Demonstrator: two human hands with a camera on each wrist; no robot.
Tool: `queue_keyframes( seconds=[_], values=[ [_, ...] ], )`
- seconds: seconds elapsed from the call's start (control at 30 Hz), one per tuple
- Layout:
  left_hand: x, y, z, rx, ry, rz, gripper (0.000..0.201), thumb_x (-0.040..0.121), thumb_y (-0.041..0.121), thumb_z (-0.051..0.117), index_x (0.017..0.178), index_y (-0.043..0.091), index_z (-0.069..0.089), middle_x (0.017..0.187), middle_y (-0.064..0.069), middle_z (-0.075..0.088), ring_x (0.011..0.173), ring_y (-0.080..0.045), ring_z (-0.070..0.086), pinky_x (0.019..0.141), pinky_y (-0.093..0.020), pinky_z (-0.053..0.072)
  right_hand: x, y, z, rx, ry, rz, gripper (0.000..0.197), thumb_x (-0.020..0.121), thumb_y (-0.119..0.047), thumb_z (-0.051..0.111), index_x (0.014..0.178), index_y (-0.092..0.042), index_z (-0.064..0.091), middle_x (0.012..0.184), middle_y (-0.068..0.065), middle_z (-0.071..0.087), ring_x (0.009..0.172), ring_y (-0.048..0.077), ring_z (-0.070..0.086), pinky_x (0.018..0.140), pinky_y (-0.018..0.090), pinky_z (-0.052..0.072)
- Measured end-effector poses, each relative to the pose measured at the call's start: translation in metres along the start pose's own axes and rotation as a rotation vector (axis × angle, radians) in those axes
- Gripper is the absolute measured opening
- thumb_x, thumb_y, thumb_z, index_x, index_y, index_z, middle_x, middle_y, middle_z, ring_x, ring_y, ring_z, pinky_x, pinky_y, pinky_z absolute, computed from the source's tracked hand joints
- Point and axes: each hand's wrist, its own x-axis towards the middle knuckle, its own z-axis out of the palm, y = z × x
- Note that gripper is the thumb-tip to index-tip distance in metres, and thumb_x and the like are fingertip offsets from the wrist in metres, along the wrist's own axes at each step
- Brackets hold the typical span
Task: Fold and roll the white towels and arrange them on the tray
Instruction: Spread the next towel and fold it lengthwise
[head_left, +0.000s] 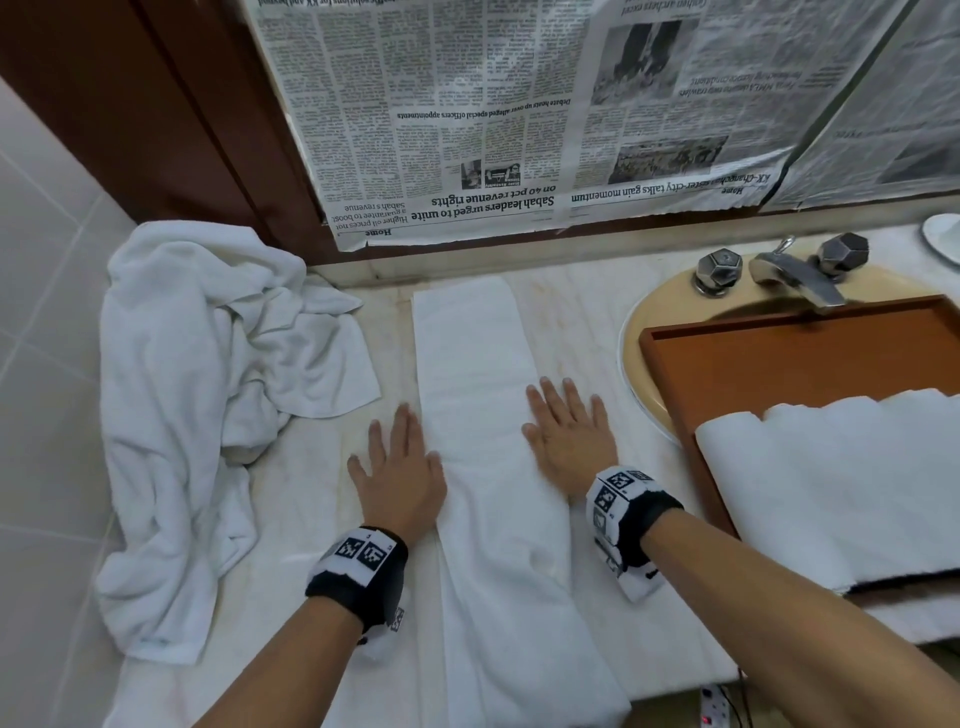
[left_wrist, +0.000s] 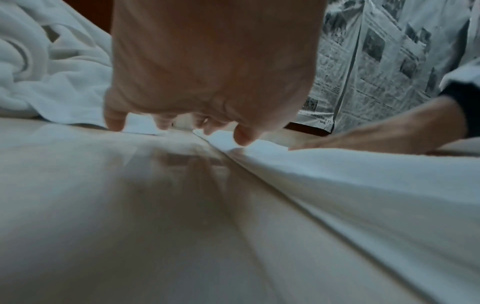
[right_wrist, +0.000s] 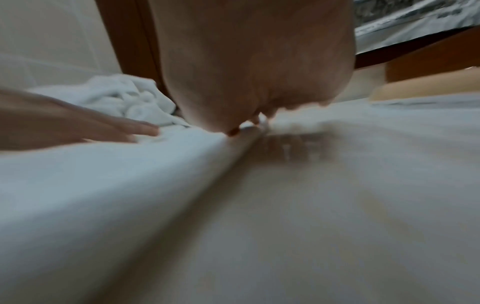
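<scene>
- Marble countertop (head_left: 291, 483) runs below a wall covered with newspaper (head_left: 467, 119); a beige sink (head_left: 644, 332) with a metal faucet (head_left: 800, 275) sits at right.
- Folded towel (head_left: 483, 415), a long narrow white strip, lies down the counter's middle, its near end hanging over the front edge.
- Left hand (head_left: 400, 473) lies flat with fingers straight and spread, along the strip's left edge, gripping nothing.
- Right hand (head_left: 571, 431) lies flat likewise on the strip's right edge, fingers extended.
- Crumpled towels (head_left: 208, 395) are heaped at left.
- Wooden tray (head_left: 779, 358) rests over the sink, carrying rolled towels (head_left: 841, 483) at its near end.
</scene>
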Motion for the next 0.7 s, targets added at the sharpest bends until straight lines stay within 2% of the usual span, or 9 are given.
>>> queue_keyframes(
  seconds=[0.07,0.13,0.23,0.3,0.4,0.5,0.7],
  values=[
    [0.003,0.01,-0.002,-0.041,0.022,0.094,0.064,0.097,0.053,0.008,0.158,0.036,0.001,0.164,0.02,-0.012,0.153,-0.018,-0.01,0.118,-0.058,0.001,-0.004,-0.022,-0.002,0.036,0.103,-0.086,0.063,0.101,-0.044,0.002,0.159,-0.021,-0.001,0.165,-0.007,-0.011,0.152,0.017,-0.013,0.121,0.045,-0.01],
    [0.009,0.018,0.002,0.001,-0.033,0.17,0.065,0.094,0.056,0.0,0.157,0.04,-0.002,0.163,0.022,-0.014,0.153,-0.018,-0.012,0.119,-0.058,0.001,-0.009,-0.046,0.004,0.079,0.091,-0.2,0.069,0.095,-0.049,-0.005,0.159,-0.022,0.0,0.165,-0.008,-0.007,0.152,0.014,-0.011,0.121,0.043,-0.009],
    [0.017,0.019,0.01,0.099,-0.082,0.171,0.073,0.086,0.057,-0.016,0.157,0.041,-0.006,0.162,0.024,-0.017,0.153,-0.021,-0.01,0.118,-0.06,0.004,-0.008,-0.051,0.018,0.05,0.024,-0.225,0.065,0.099,-0.052,-0.002,0.158,-0.026,-0.006,0.164,-0.011,-0.013,0.15,0.011,-0.016,0.122,0.044,-0.01],
    [0.021,0.013,0.011,0.117,-0.085,0.158,0.075,0.083,0.06,-0.018,0.156,0.042,-0.009,0.161,0.026,-0.018,0.153,-0.02,-0.011,0.118,-0.058,0.003,-0.001,-0.037,0.018,0.021,0.028,-0.224,0.063,0.1,-0.052,0.002,0.158,-0.029,-0.007,0.163,-0.013,-0.016,0.15,0.009,-0.018,0.121,0.043,-0.011],
    [0.026,0.008,0.009,0.119,-0.096,0.143,0.064,0.093,0.063,-0.009,0.154,0.046,-0.013,0.158,0.03,-0.021,0.153,-0.019,-0.014,0.119,-0.058,-0.003,0.01,-0.018,0.015,0.011,0.024,-0.208,0.063,0.099,-0.055,0.001,0.157,-0.033,-0.008,0.162,-0.015,-0.018,0.149,0.008,-0.018,0.122,0.045,-0.008],
    [0.04,0.014,0.003,0.092,-0.107,0.096,0.056,0.102,0.058,0.005,0.154,0.047,-0.014,0.157,0.032,-0.023,0.152,-0.022,-0.018,0.118,-0.061,-0.008,0.026,-0.013,0.006,0.001,0.012,-0.158,0.059,0.102,-0.052,0.004,0.157,-0.033,-0.01,0.161,-0.017,-0.019,0.15,0.009,-0.018,0.122,0.047,-0.007],
    [0.072,0.028,-0.01,0.074,-0.145,0.074,0.057,0.103,0.056,0.008,0.155,0.045,-0.012,0.159,0.029,-0.021,0.152,-0.025,-0.018,0.118,-0.062,-0.01,0.058,-0.009,-0.011,0.039,0.005,-0.077,0.056,0.107,-0.042,0.011,0.158,-0.027,-0.006,0.164,-0.013,-0.013,0.152,0.014,-0.013,0.122,0.044,-0.005]
  ],
)
